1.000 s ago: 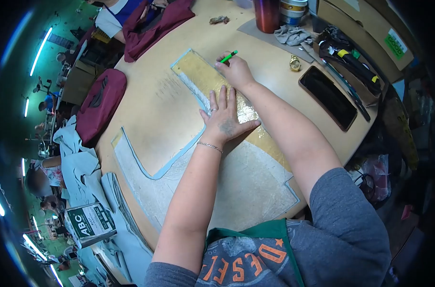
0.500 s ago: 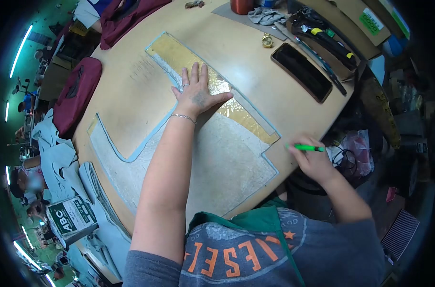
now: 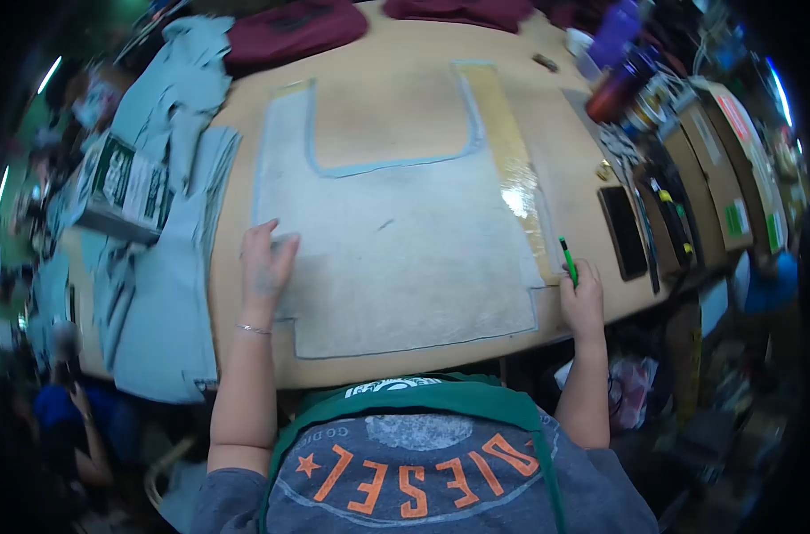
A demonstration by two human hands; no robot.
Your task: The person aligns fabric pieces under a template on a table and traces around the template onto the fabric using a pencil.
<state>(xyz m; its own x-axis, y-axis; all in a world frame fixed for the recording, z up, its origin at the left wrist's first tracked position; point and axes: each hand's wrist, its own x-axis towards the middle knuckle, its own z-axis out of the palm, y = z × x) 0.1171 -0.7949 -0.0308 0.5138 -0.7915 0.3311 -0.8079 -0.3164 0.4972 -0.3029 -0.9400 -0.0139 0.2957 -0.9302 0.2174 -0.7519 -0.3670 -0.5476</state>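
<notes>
A large grey-white flat pattern piece (image 3: 414, 254) lies on the table, with a U-shaped cutout at its far side and pale blue along its edges. Shiny yellow tape (image 3: 514, 169) covers its right arm. Beside the pattern's left edge is my left hand (image 3: 264, 265), thumb and fingers apart and holding nothing. At the lower right corner of the pattern, my right hand (image 3: 585, 301) is closed around a green pen (image 3: 568, 258), which points up and away from me.
Light blue-grey fabric (image 3: 169, 303) is piled at the left under a printed box (image 3: 125, 191). Maroon items (image 3: 298, 34) lie along the far edge. A phone (image 3: 622, 233), a watch (image 3: 604, 169), a dark red bottle (image 3: 620, 84) and cardboard boxes (image 3: 712, 178) stand or lie at the right.
My left hand has left the taped part and is now at the pattern's left edge. My view has turned, so the pattern appears squarer to me. The right hand still holds the pen.
</notes>
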